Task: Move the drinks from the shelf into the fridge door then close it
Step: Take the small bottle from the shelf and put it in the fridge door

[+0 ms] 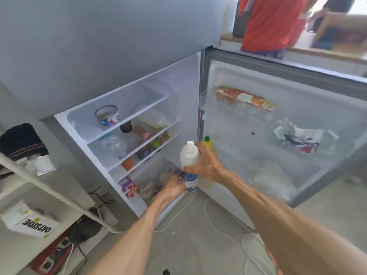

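The fridge stands open, its door (278,124) swung out to the right. I hold a white milky bottle (189,153) with a blue label upright between the shelves and the door. My right hand (208,163) wraps its upper half; my left hand (172,186) grips its base. A yellow bottle with a green cap (207,142) shows just behind my right hand; I cannot tell if that hand holds it. On the shelves (139,116) remain a clear water bottle (114,145), a dark bottle (126,128), an orange drink (128,163) and a green-capped bottle (156,144).
A tin can (108,116) sits on the top shelf. The door's top rack holds a long box (246,98), and a crumpled packet (299,139) lies lower. A white rack (39,179) with an Oatside carton (31,221) stands left. Cables (218,225) cross the floor. A person in red (270,22) stands behind the door.
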